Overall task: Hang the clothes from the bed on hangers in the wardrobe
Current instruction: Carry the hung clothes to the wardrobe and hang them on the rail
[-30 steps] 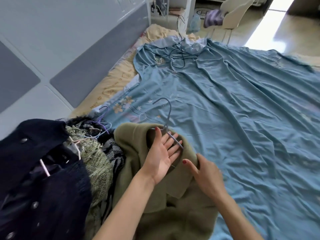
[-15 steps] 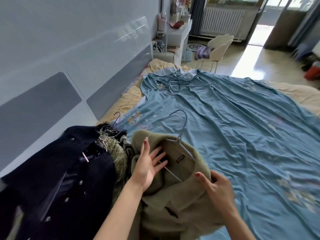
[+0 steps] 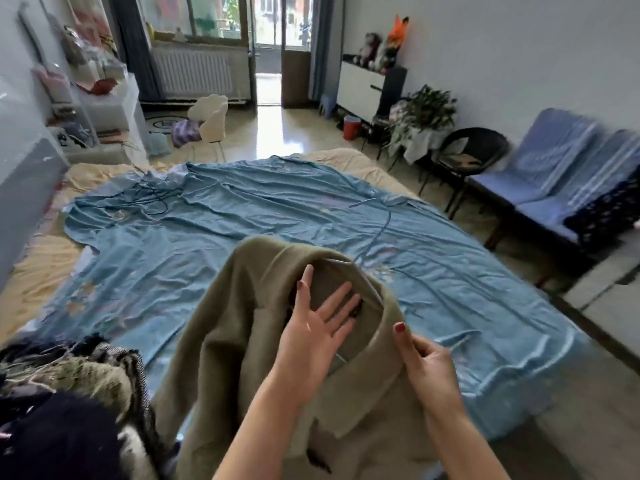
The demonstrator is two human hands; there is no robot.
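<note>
Since the earlier pictures we have lifted the olive-green coat up off the blue bedsheet, and our view has swung away from the headboard wall toward the room beyond the bed. Nearest us, our left hand is spread with straight fingers inside the coat's neck opening, palm up, pressing against the lining. Our right hand pinches the coat's collar between thumb and fingers. A pale blue hanger sits inside the coat's shoulders, its hook rising past the collar over the sheet. At lower left a pile of clothes lies on the bed, dark and knitted pieces together, some with hangers already in them. Farther off, a black cable lies on the sheet's far corner. Beyond the bed stand a black round chair, blue-covered seats along the right wall, a white radiator and a glazed door.
</note>
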